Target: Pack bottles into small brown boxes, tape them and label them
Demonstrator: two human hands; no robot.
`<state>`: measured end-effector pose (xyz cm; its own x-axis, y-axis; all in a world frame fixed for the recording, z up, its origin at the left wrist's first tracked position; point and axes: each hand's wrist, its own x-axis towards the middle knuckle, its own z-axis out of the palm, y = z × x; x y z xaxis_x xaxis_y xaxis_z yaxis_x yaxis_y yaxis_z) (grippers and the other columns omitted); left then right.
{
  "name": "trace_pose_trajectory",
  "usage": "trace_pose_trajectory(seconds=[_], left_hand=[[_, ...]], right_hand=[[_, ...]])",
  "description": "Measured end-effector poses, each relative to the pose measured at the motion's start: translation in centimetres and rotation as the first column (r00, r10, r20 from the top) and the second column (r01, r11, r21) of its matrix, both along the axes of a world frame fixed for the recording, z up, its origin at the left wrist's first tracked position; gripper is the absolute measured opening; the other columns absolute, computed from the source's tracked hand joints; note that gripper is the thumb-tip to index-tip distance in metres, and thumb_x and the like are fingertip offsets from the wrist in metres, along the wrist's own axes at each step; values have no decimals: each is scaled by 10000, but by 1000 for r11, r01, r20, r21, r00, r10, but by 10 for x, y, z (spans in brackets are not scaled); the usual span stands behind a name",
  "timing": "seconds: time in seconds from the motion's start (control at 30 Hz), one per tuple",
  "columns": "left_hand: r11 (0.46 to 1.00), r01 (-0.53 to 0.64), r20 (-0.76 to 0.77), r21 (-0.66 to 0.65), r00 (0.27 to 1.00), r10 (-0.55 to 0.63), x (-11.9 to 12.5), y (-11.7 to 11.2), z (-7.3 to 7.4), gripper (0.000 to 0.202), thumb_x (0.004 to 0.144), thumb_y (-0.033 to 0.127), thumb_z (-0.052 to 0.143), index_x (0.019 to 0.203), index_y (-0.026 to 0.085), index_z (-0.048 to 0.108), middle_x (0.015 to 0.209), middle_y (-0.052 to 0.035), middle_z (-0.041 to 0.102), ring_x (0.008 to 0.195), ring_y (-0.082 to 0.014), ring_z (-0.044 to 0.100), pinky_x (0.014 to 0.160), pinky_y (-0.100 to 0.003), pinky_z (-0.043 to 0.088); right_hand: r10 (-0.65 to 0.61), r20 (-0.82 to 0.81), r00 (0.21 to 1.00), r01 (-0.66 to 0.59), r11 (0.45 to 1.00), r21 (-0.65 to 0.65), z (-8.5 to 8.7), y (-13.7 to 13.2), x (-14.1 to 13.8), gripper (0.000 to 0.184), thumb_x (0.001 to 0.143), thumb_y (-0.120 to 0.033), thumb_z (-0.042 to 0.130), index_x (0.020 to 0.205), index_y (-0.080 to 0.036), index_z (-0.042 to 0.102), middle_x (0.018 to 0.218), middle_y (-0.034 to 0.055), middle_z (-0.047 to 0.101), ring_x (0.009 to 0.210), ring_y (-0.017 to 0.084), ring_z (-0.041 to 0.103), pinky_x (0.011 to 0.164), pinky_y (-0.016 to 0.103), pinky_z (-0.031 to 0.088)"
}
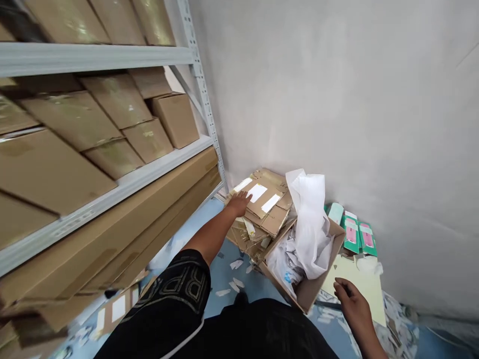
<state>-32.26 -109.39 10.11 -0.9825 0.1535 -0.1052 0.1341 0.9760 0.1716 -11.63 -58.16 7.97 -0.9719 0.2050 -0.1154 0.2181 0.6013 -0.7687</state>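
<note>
My left hand reaches out to a stack of flattened cardboard against the wall. Its fingers lie stretched over the stack's left edge, close to white paper labels on the top sheet. My right hand hangs lower right with curled fingers, and nothing shows in it. Below that hand lies a pale yellow sheet. Between my hands stands an open cardboard box, tilted in view, holding crumpled white wrapping that rises above its rim.
Metal shelving loaded with brown cartons fills the left side. Green and pink packages lie by the wall. Paper scraps litter the blue floor, and more cardboard lies at lower left.
</note>
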Motion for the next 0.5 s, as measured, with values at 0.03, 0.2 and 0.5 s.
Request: trace_pose_trajectory(seconds=[0.03, 0.2, 0.5], left_hand=[[998, 64, 15, -7, 998, -64, -8, -6, -7, 839, 786, 144, 651, 1579, 181, 379, 1650, -213, 351, 1530, -371, 309, 1218, -575, 230], [946, 325, -31, 6, 945, -325, -20, -25, -27, 735, 771, 173, 705, 1477, 144, 500, 1581, -254, 432, 1466, -381, 413, 1206, -515, 275], [869, 475, -41, 139, 880, -474, -18, -25, -4, 459, 889, 203, 625, 1347, 181, 602, 1284, -213, 659, 1245, -332, 601, 1102, -475, 413]], right_hand=[[-36, 11, 999, 37, 999, -13, 4, -11, 7, 526, 820, -674, 590, 1021, -216, 752, 1025, 91, 799, 887, 285, 764, 753, 332, 601], [-121, 31, 992, 121, 993, 14, 26, -48, 24, 493, 809, -663, 616, 999, -228, 747, 1088, 95, 788, 1035, 312, 726, 890, 366, 560], [-125, -9, 992, 125, 992, 15, 58, -91, 25, 525, 831, -673, 583, 1015, -206, 738, 1077, 122, 786, 989, 309, 719, 872, 379, 552]])
